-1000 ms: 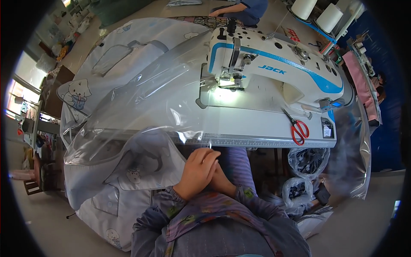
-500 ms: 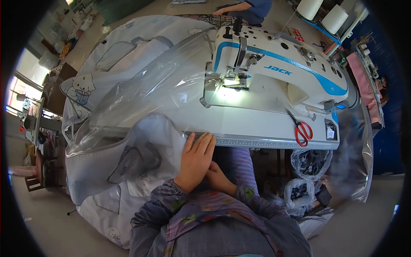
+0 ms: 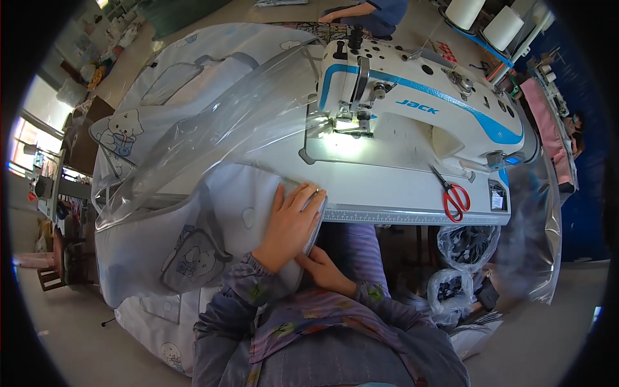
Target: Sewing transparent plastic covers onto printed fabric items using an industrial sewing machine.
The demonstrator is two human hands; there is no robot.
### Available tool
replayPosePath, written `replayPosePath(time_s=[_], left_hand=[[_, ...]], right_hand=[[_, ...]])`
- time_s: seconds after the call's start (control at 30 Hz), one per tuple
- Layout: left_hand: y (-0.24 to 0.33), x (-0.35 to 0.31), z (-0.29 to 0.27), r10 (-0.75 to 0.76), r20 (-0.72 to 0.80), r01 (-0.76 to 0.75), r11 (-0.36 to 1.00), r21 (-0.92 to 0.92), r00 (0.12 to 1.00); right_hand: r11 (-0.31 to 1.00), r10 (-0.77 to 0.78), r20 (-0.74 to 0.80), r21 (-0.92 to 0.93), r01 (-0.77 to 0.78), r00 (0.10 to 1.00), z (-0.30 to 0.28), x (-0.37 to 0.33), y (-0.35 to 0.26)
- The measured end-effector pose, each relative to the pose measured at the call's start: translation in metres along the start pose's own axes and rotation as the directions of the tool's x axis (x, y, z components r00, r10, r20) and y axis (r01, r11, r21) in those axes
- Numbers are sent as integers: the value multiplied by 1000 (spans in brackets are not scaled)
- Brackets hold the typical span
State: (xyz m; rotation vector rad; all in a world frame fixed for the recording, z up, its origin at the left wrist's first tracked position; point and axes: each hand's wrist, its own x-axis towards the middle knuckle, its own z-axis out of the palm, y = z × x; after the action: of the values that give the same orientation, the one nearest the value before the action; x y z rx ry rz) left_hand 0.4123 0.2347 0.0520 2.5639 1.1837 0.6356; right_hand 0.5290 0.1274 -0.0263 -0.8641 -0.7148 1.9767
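My left hand (image 3: pixel 291 222) lies flat with its fingers stretched out on a white padded fabric (image 3: pixel 248 187), at the front edge of the sewing table. Lower and to the right, my right hand (image 3: pixel 329 271) is closed at the fabric's edge, partly hidden beneath it. The fabric has cartoon animal prints and grey-edged patches. A sheet of clear plastic (image 3: pixel 225 122) lies over the table's left part and runs up toward the sewing machine (image 3: pixel 419 97). The lit needle area is beyond my hands, to the right.
Red-handled scissors (image 3: pixel 456 201) rest on the table's right side, above a ruler strip (image 3: pixel 400 217) along its front edge. Plastic bags of dark scraps (image 3: pixel 467 245) hang below. White thread cones (image 3: pixel 506 29) stand at the back right. Another person (image 3: pixel 377 16) is at the far side.
The fabric's near edge has come up and right over the ruler strip, with my left hand on it. My right hand has shifted slightly and its thumb now shows at the edge.
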Motion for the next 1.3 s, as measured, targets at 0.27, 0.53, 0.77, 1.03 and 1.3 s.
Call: replayPosePath(time_s=[0.27, 0.53, 0.77, 1.03, 1.3], left_hand=[[-11, 39, 5, 2, -40, -3, 1000, -27, 999], [-26, 73, 15, -10, -67, 9, 1000, -17, 998], [-42, 92, 19, -4, -59, -2, 995, -100, 998], [-53, 105, 24, -2, -64, -6, 992, -128, 998], [-61, 122, 28, 50, -70, -50, 999, -2, 996]], right_hand=[[991, -126, -150, 27, 131, 981, 6, 1, -34], [976, -189, -191, 71, 206, 963, -3, 14, -66], [913, -383, -361, -288, 289, 850, -26, 42, -131], [923, -363, -305, -246, 296, 880, -65, 85, -174], [837, -422, -232, -472, 278, 877, -79, 95, -190]])
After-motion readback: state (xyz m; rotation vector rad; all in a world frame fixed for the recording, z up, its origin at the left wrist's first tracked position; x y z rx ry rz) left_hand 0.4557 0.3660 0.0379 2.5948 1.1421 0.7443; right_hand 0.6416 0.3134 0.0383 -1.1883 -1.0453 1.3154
